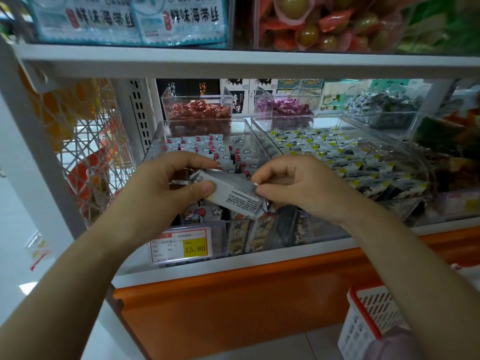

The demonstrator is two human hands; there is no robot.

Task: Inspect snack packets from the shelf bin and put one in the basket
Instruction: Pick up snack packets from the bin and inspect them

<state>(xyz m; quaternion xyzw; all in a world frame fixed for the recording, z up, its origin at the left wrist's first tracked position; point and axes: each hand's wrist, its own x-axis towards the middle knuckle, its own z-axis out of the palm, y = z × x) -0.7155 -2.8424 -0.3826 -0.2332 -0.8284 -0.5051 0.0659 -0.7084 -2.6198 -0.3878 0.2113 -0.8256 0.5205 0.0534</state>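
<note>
Both hands hold one grey snack packet above the clear shelf bin. The left hand pinches its left end between thumb and fingers, and the right hand pinches its right end. Its fine print is too small to read. The price tag below reads 15.80, and packets on the upper shelf read 鲜味海带丝. A red-rimmed white basket sits at the lower right.

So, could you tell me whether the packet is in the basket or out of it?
Out. The left hand and right hand hold the packet over the bin; the basket sits lower right, apart.
</note>
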